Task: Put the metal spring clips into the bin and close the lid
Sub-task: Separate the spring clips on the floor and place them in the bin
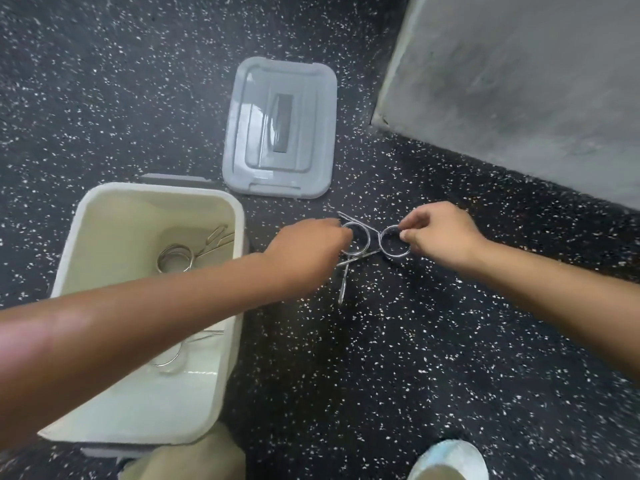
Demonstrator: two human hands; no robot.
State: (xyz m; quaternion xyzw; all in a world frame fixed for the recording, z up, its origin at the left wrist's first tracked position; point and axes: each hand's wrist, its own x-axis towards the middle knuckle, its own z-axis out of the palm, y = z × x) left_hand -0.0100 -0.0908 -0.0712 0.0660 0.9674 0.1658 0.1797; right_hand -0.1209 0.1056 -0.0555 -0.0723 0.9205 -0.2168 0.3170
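Pick-up step: left hand (311, 242) and right hand (438, 233) each pinched a floor spring clip (394, 242); next, carry to open bin (228, 271).

— What carries it all?
— A dark speckled floor (381, 358).
— What lies on it?
— A cream bin (221, 216), a grey lid (311, 133) beside it, and metal spring clips (360, 252).
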